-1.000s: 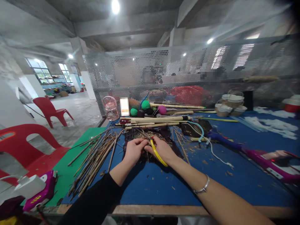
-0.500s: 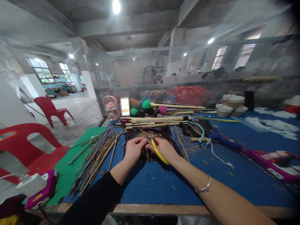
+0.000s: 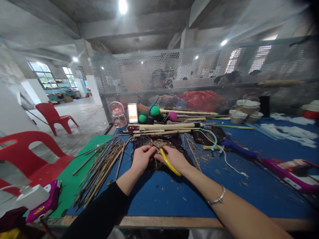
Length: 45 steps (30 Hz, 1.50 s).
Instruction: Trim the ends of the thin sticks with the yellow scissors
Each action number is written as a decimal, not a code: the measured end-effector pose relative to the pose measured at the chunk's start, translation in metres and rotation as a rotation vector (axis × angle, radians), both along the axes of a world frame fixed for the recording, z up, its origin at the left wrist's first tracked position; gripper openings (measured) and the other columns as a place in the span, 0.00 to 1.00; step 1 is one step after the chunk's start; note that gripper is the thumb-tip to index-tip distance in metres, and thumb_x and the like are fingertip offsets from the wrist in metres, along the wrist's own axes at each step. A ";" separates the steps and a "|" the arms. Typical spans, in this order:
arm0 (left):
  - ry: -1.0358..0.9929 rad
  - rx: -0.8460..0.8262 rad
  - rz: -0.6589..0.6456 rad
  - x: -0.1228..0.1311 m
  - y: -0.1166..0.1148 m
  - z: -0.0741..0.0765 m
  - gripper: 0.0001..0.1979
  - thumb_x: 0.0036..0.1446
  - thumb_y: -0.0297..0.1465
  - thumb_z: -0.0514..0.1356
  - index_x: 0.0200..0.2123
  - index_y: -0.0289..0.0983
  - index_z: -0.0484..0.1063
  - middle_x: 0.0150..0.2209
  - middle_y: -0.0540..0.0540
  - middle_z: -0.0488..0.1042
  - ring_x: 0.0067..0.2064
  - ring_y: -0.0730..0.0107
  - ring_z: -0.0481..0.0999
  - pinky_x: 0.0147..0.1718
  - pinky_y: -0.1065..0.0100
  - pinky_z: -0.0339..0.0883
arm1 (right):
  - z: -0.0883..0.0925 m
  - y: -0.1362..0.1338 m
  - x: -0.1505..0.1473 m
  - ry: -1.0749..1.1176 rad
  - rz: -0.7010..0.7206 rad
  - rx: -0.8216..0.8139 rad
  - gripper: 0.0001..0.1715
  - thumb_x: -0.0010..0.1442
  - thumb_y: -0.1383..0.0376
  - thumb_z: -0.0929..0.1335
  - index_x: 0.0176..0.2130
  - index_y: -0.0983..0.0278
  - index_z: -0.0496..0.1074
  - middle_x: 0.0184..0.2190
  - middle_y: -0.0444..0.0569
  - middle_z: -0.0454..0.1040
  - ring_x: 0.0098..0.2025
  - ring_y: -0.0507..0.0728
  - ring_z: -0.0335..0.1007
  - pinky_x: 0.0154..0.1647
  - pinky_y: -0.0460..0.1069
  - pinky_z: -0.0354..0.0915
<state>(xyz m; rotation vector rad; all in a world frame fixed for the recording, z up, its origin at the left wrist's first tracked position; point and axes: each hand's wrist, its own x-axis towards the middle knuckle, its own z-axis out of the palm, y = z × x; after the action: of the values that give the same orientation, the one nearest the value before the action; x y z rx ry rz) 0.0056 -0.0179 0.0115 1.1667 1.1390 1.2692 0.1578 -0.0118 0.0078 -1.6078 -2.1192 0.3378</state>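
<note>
In my right hand [image 3: 176,160] are scissors with a yellow handle [image 3: 169,162], the fingers closed around the grip. Their dark blades [image 3: 154,142] point away and to the left, just past my left fingertips. My left hand [image 3: 141,160] is pinched close to the blades; what it grips is hidden by the fingers. Both hands are over a dark cloth or bag [image 3: 178,141] covered with small brown cut bits [image 3: 167,142]. To the left of my left hand lies a loose bundle of thin brown sticks [image 3: 104,169].
Pale rods [image 3: 164,127] and green yarn balls [image 3: 155,110] lie behind the cloth. A pink bottle [image 3: 119,114] stands at the back left. At right are a purple glue-gun-like tool [image 3: 284,172], a white cord [image 3: 230,162] and white-topped pots [image 3: 238,116]. A red chair [image 3: 37,156] is at left.
The scissors' yellow handle has shifted very slightly, and the fingers of both hands have barely moved. Everything else on the table looks the same.
</note>
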 end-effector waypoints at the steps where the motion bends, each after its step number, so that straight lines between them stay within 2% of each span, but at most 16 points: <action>1: -0.001 0.002 -0.016 0.000 0.000 0.001 0.17 0.40 0.41 0.63 0.28 0.32 0.75 0.23 0.49 0.71 0.20 0.81 0.61 0.19 0.76 0.54 | 0.001 0.000 0.001 0.014 -0.002 0.001 0.27 0.50 0.42 0.61 0.32 0.62 0.66 0.28 0.49 0.73 0.29 0.55 0.68 0.26 0.45 0.53; 6: 0.000 0.019 -0.075 0.003 -0.002 0.000 0.19 0.38 0.39 0.65 0.32 0.31 0.76 0.19 0.49 0.69 0.18 0.81 0.58 0.18 0.76 0.52 | 0.007 0.000 0.002 0.043 -0.020 -0.006 0.24 0.54 0.45 0.60 0.33 0.63 0.67 0.29 0.49 0.73 0.29 0.55 0.68 0.26 0.45 0.53; 12: 0.030 0.036 -0.055 0.002 0.002 -0.008 0.18 0.40 0.40 0.64 0.30 0.32 0.76 0.21 0.49 0.71 0.18 0.81 0.59 0.18 0.75 0.53 | 0.005 0.000 0.001 0.046 -0.007 -0.006 0.30 0.48 0.44 0.65 0.41 0.63 0.63 0.34 0.51 0.72 0.35 0.56 0.69 0.30 0.45 0.55; 17: 0.052 0.040 -0.066 0.002 0.002 -0.008 0.16 0.41 0.39 0.63 0.28 0.31 0.76 0.21 0.49 0.70 0.19 0.81 0.60 0.19 0.75 0.54 | 0.003 0.000 0.000 0.080 0.014 0.039 0.30 0.48 0.45 0.66 0.42 0.64 0.62 0.37 0.53 0.71 0.39 0.57 0.67 0.33 0.46 0.55; 26: -0.029 0.015 -0.068 0.004 -0.002 -0.005 0.19 0.39 0.40 0.64 0.31 0.31 0.76 0.23 0.47 0.71 0.19 0.81 0.60 0.18 0.76 0.54 | -0.002 -0.001 -0.005 0.140 0.049 0.006 0.23 0.53 0.48 0.64 0.37 0.64 0.62 0.30 0.49 0.71 0.31 0.54 0.67 0.28 0.44 0.54; 37: 0.023 0.021 -0.013 0.003 -0.002 -0.003 0.19 0.40 0.40 0.64 0.33 0.32 0.77 0.24 0.46 0.73 0.20 0.79 0.63 0.19 0.75 0.57 | 0.000 0.002 -0.002 0.012 -0.054 0.028 0.25 0.51 0.44 0.63 0.31 0.63 0.67 0.26 0.49 0.72 0.28 0.55 0.68 0.24 0.45 0.51; 41: 0.005 0.031 -0.008 0.002 -0.002 -0.002 0.18 0.40 0.39 0.64 0.32 0.32 0.76 0.23 0.48 0.72 0.20 0.80 0.62 0.19 0.75 0.56 | 0.000 0.002 -0.001 -0.019 -0.057 0.043 0.27 0.50 0.43 0.63 0.35 0.62 0.67 0.30 0.50 0.73 0.32 0.57 0.70 0.27 0.45 0.53; 45: -0.023 0.045 -0.029 0.002 -0.002 0.000 0.15 0.40 0.39 0.64 0.26 0.32 0.75 0.20 0.50 0.70 0.19 0.81 0.59 0.18 0.76 0.53 | 0.001 0.001 -0.003 -0.007 -0.027 0.036 0.31 0.48 0.42 0.64 0.41 0.63 0.63 0.34 0.51 0.72 0.35 0.58 0.69 0.29 0.46 0.54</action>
<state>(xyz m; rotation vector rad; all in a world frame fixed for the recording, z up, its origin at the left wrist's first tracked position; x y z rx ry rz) 0.0076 -0.0203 0.0111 1.1941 1.0781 1.2890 0.1549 -0.0112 0.0084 -1.6184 -2.0946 0.2843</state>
